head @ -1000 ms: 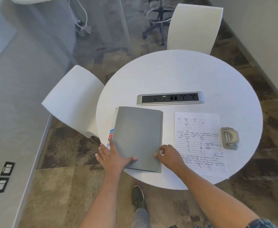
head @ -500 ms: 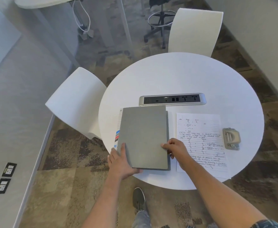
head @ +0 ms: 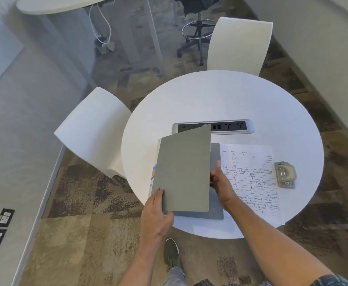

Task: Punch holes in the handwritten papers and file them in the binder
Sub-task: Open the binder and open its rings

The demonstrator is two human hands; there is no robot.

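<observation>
A grey binder (head: 184, 172) lies at the near left part of a round white table (head: 220, 100), its long axis running away from the person and leaning slightly to the right at the far end. Its front cover is raised off the back cover along the right side, hinging on the left; the lifted far corner overlaps the near edge of a silver power-socket strip (head: 230, 126) set into the tabletop. Coloured index tabs (head: 154, 172) stick out from the binder's left edge.

The left hand (head: 155, 215) grips the binder's near left corner, thumb on top of the cover and fingers curled under, clamped on it. The right hand (head: 222, 186) is at the cover's right edge, its fingers tucked beneath the raised cover and thumb pointing up beside it, holding the cover lifted.

Just to the right of the binder lie the handwritten papers (head: 251, 178), lined sheets with their long axis also running away from the person, the near end reaching past the table's edge. The right wrist lies over their left side. A metal hole punch (head: 284, 174) sits just beside the papers' right edge.

Two white chairs stand at the table, one on the left (head: 92, 129) and one on the far side (head: 239, 44). The floor is patterned brown carpet (head: 86, 203). A black stool (head: 197, 32) stands farther back, and two floor outlets (head: 0, 226) are set in the floor at the lower left.
</observation>
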